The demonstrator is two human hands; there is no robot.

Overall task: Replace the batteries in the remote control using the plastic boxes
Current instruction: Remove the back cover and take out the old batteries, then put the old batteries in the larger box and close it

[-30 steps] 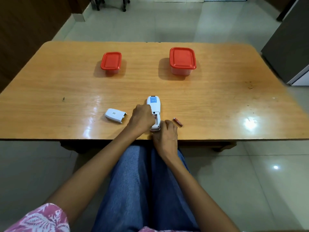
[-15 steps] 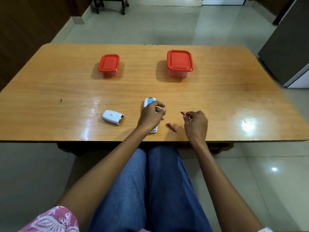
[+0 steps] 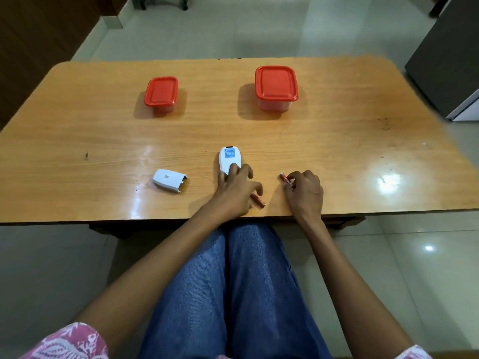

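The white remote control point(image 3: 229, 158) lies face down near the table's front edge, its near half under my left hand point(image 3: 237, 190), which presses on it. Its detached white battery cover point(image 3: 169, 181) lies to the left. My right hand point(image 3: 304, 193) pinches a red battery point(image 3: 286, 179) at the tabletop, right of the remote. A second red battery point(image 3: 258, 201) lies between my hands, partly under my left fingers. Two plastic boxes with red lids stand shut at the back: a small one point(image 3: 161, 93) on the left and a larger one point(image 3: 276, 87) on the right.
The wooden table point(image 3: 363, 156) spans the view, its front edge just above my knees in blue jeans. A dark cabinet point(image 3: 451, 55) stands off the table's right end. Tiled floor surrounds the table.
My right hand drew a battery out of the remote and carried it to the right. My left hand stayed on the remote. The other battery still lies between the hands.
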